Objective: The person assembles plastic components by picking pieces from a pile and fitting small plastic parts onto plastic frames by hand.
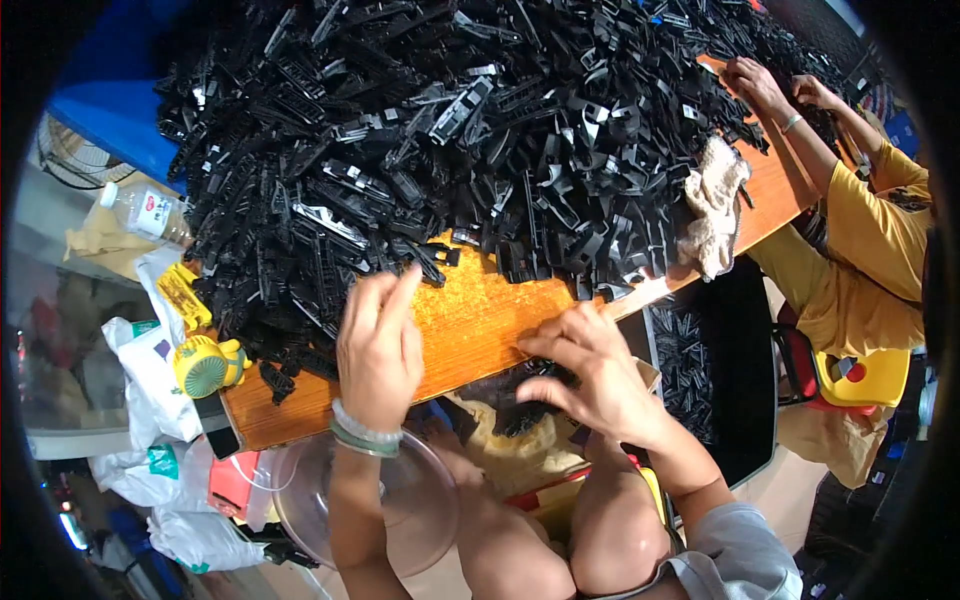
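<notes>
A large heap of black plastic clip-like parts [400, 130] covers most of the wooden table [470, 320]. My left hand [378, 350], with a pale beaded bracelet and a green bangle on the wrist, is at the heap's near edge. Its fingers stretch forward, and the index fingertip is beside a small loose black part [432, 268]; whether they touch I cannot tell. Over the table's front edge is my right hand [592, 368], thumb and fingers apart, with nothing visible in it.
At left are a yellow handheld fan [207, 366], a plastic bottle [150, 212] and white bags [150, 380]. A clear round basin [300, 500] sits below my left forearm. To the right are a crumpled cloth [715, 205], a black bin [745, 370] of parts and a co-worker's hands [760, 88].
</notes>
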Available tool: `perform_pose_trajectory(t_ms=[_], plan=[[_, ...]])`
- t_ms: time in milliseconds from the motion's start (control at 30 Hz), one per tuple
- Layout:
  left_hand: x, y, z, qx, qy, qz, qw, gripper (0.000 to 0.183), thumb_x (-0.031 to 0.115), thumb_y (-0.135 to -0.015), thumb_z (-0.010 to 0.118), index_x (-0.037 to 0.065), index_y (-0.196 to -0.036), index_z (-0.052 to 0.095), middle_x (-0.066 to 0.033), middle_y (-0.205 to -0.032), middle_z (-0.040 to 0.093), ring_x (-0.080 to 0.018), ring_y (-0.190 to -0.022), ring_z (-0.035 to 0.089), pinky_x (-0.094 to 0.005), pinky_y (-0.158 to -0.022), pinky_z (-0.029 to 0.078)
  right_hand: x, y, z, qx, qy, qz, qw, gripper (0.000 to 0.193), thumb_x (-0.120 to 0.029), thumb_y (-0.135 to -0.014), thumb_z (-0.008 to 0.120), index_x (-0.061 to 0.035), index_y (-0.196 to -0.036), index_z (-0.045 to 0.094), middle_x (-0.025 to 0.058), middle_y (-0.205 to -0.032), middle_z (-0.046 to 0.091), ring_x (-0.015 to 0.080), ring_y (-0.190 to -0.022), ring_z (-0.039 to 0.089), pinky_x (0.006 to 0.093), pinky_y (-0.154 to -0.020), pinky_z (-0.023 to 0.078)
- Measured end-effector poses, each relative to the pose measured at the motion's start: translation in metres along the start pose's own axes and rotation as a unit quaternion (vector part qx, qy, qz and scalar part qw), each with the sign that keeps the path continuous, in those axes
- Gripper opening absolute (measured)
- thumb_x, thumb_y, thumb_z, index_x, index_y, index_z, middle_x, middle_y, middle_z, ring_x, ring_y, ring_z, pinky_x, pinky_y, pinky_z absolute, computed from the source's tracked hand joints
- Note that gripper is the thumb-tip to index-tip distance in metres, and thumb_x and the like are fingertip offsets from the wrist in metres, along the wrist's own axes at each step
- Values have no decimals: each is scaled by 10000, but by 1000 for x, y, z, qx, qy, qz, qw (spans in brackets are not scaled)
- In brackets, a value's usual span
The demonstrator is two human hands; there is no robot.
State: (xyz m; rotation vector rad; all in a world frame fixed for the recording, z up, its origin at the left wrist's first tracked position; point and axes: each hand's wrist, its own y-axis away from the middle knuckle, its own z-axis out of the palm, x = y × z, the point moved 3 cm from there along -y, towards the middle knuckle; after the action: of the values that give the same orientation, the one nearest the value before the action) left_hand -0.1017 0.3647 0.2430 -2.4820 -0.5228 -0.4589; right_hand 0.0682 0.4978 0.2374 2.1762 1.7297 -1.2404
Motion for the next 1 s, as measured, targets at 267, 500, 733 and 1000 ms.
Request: perform_pose_trajectory(t_ms=[267, 500, 733, 1000], plan=[[23, -21, 17, -79, -143, 111, 980, 286, 33, -741, 674, 28, -1027, 651, -125, -1016, 573, -301, -964, 546, -413, -821, 439, 15, -62, 18, 99, 239, -10, 966, 339, -274, -723, 778, -83, -959, 626, 63, -885, 519, 259, -864, 487, 388, -752, 363], [26, 7, 8, -65, 44, 18, 997, 285, 16, -773, 681, -36, -1047, 620, -144, -966, 570, -332, -925, 550, -409, -824, 473, 21, -50, 30, 88, 227, -59, 968, 309, -173, -686, 713, -35, -950, 629, 85, -922, 534, 258, -914, 492, 380, -780, 359], [18, 26, 1, -48, 86, -58, 993, 237, -15, -738, 730, -18, -968, 670, -121, -927, 584, -298, -864, 553, -374, -777, 471, 14, -63, 20, 36, 70, -57, 995, 241, -76, -738, 734, -33, -950, 629, 92, -923, 583, 277, -876, 535, 381, -767, 413], [11, 41, -1, -44, 79, -76, 993, 276, 15, -730, 749, 6, -998, 682, -107, -899, 560, -286, -845, 535, -382, -758, 465, 3, -59, 19, -55, -264, 89, 959, 244, 24, -837, 666, 4, -1077, 628, 140, -968, 649, 264, -845, 652, 321, -700, 526]])
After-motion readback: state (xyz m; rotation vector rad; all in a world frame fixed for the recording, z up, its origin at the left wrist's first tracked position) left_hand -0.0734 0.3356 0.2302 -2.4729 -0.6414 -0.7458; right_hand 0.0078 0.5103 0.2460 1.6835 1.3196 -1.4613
